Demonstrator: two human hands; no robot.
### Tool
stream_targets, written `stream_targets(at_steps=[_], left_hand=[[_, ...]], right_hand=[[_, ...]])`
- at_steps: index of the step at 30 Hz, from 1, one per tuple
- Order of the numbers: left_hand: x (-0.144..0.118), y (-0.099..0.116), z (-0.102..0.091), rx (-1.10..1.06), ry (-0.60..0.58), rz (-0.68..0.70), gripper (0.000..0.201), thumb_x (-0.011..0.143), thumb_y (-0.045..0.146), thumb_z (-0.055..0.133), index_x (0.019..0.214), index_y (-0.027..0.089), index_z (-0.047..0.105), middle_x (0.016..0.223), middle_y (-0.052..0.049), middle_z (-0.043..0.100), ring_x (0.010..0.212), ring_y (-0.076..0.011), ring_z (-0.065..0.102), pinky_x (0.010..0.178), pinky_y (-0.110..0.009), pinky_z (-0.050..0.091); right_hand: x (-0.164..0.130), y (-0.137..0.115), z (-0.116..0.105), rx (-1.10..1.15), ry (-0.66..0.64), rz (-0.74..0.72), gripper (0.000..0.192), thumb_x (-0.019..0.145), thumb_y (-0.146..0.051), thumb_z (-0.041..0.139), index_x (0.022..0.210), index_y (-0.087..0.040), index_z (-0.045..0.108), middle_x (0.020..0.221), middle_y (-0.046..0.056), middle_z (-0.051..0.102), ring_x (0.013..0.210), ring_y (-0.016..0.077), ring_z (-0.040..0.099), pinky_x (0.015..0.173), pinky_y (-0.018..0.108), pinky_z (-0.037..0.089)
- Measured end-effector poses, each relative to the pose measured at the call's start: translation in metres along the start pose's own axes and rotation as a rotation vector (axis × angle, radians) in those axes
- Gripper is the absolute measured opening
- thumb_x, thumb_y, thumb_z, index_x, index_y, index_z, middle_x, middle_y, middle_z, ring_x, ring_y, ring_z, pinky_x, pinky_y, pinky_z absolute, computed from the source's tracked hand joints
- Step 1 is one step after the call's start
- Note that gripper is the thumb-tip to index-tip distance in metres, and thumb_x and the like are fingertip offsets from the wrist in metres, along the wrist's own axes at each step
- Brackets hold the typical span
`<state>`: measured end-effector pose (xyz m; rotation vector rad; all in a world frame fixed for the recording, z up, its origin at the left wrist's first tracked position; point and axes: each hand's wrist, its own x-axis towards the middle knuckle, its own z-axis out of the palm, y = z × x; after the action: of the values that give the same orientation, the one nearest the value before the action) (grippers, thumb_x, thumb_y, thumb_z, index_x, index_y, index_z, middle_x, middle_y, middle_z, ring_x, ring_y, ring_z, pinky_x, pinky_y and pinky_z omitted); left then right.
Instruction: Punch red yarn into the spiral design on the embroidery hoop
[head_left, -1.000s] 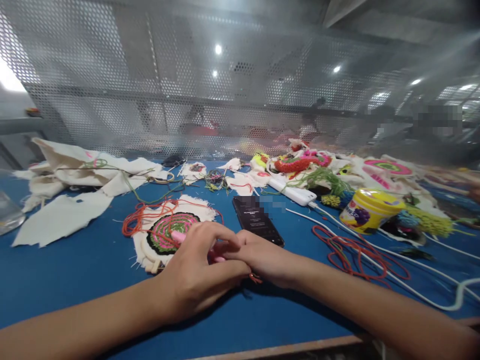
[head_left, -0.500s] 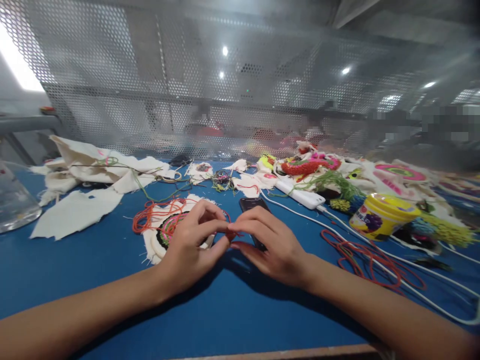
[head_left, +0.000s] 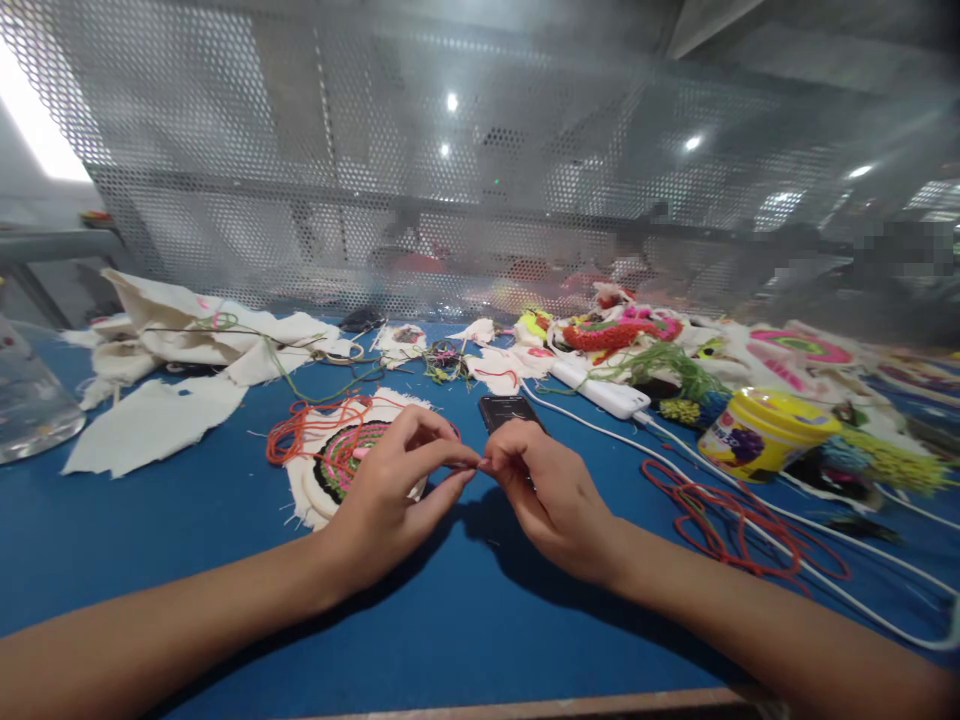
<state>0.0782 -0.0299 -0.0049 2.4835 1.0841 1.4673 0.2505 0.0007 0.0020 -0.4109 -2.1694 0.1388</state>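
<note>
Over the blue table (head_left: 187,520): both hands meet at their fingertips, raised just above the surface.
Left hand (head_left: 390,505): thumb and forefinger pinched together on a red thread (head_left: 466,465).
Right hand (head_left: 555,495): fingers pinched on the same thread, tips touching the left hand's.
Thread: short, thin, held between the two pinches; its ends are too small to tell.
Patch (head_left: 337,460): round pink-green embroidery on cream cloth, just behind the left hand, orange yarn (head_left: 300,430) lying on it.
Phone (head_left: 504,410): flat, behind the right hand.
Tub (head_left: 765,432): yellow, well to the right, red cord (head_left: 720,515) near it.
</note>
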Motion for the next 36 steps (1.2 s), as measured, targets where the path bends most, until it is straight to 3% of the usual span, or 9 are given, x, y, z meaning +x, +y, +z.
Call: stream_targets(at_steps=[12,16,18,21,24,28,36], left_hand=[[0.001,0.006,0.001,-0.02,-0.002,-0.034,0.012,0.079,0.007,0.057,0.081,0.017,0.064,0.083,-0.003,0.053,0.076,-0.0132,0.053,0.065,-0.023,0.045],[0.002,0.007,0.001,-0.032,0.003,-0.065,0.01,0.079,0.008,0.057,0.079,0.016,0.064,0.081,-0.002,0.052,0.075,-0.0132,0.053,0.066,-0.024,0.045],[0.002,0.006,0.001,-0.03,0.01,-0.075,0.009,0.08,0.009,0.058,0.077,0.016,0.063,0.081,-0.003,0.052,0.076,-0.0136,0.053,0.067,-0.024,0.045],[0.002,0.005,0.0,-0.023,0.028,-0.086,0.008,0.08,0.011,0.058,0.077,0.016,0.063,0.081,-0.003,0.053,0.078,-0.0142,0.053,0.069,-0.025,0.045],[0.001,0.005,0.0,-0.03,0.039,-0.108,0.009,0.081,0.01,0.057,0.077,0.016,0.063,0.082,-0.003,0.053,0.078,-0.0142,0.053,0.068,-0.024,0.045],[0.001,0.006,0.0,-0.061,0.035,-0.122,0.013,0.08,0.006,0.055,0.076,0.016,0.063,0.082,-0.003,0.053,0.078,-0.0136,0.053,0.067,-0.023,0.045],[-0.001,0.005,0.002,-0.047,0.015,-0.131,0.01,0.081,0.01,0.057,0.077,0.017,0.063,0.081,-0.003,0.053,0.079,-0.0149,0.053,0.069,-0.026,0.046]], right_hand=[[-0.002,-0.007,0.003,0.197,-0.029,0.248,0.016,0.083,-0.005,0.041,0.083,-0.02,0.041,0.073,-0.002,0.049,0.061,0.0091,0.047,0.056,0.02,0.037],[0.001,-0.002,0.002,0.388,-0.095,0.436,0.001,0.091,-0.021,0.041,0.091,-0.02,0.04,0.061,-0.006,0.043,0.051,0.0081,0.04,0.049,0.02,0.033],[0.002,0.003,0.0,0.48,-0.091,0.472,0.01,0.093,-0.028,0.04,0.1,-0.02,0.039,0.062,-0.006,0.043,0.052,0.0088,0.041,0.048,0.02,0.035],[0.002,0.009,-0.004,0.427,-0.02,0.331,0.025,0.088,-0.025,0.048,0.11,-0.02,0.038,0.088,0.003,0.051,0.078,0.0135,0.052,0.068,0.027,0.046],[0.003,0.012,-0.008,0.203,-0.033,0.066,0.041,0.079,-0.015,0.057,0.116,-0.019,0.04,0.107,0.01,0.051,0.097,0.019,0.05,0.085,0.036,0.043],[0.003,0.012,-0.007,0.05,-0.045,-0.161,0.039,0.08,-0.005,0.052,0.115,-0.02,0.044,0.097,0.008,0.059,0.09,0.0188,0.054,0.079,0.034,0.046],[0.004,0.011,-0.001,0.047,-0.051,-0.156,0.019,0.086,-0.004,0.041,0.095,-0.021,0.044,0.076,0.002,0.055,0.066,0.0149,0.047,0.063,0.028,0.042]])
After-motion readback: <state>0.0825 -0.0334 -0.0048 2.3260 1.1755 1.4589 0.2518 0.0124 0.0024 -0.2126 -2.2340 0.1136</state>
